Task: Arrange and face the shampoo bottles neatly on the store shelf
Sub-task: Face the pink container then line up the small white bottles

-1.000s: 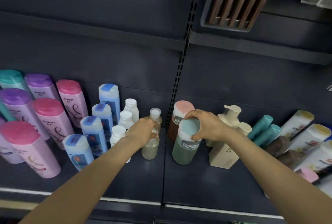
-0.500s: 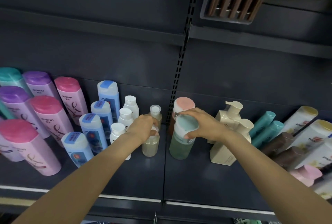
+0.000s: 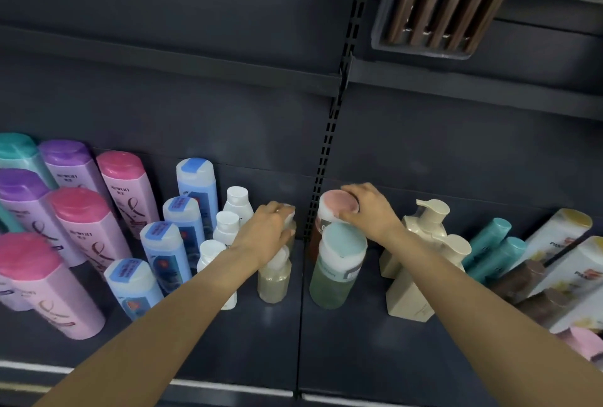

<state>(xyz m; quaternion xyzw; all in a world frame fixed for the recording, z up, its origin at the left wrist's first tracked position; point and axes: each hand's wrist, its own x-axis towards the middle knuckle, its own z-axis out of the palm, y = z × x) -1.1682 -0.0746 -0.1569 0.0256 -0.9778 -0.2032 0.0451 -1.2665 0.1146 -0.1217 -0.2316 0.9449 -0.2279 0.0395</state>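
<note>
My left hand [image 3: 266, 232] grips the white cap of the rear clear bottle [image 3: 291, 212], mostly hidden behind the hand. In front of it stands a second clear bottle of pale yellow liquid [image 3: 274, 279]. My right hand [image 3: 367, 212] curls over the pink cap of the brown bottle [image 3: 332, 207] at the back. The green bottle with a teal cap [image 3: 339, 266] stands free just in front of that one. Both pairs stand either side of the shelf's middle seam.
Pink and purple bottles [image 3: 78, 237] fill the left, then blue bottles [image 3: 169, 243] and small white ones [image 3: 228, 227]. Cream pump bottles [image 3: 421, 256], teal tubes [image 3: 492, 250] and white bottles [image 3: 571, 263] lie right. The dark shelf [image 3: 342, 348] ends in a front rail.
My right hand left the teal cap of the green bottle and moved back onto the pink-capped bottle. My left hand shifted from the front clear bottle to the rear one.
</note>
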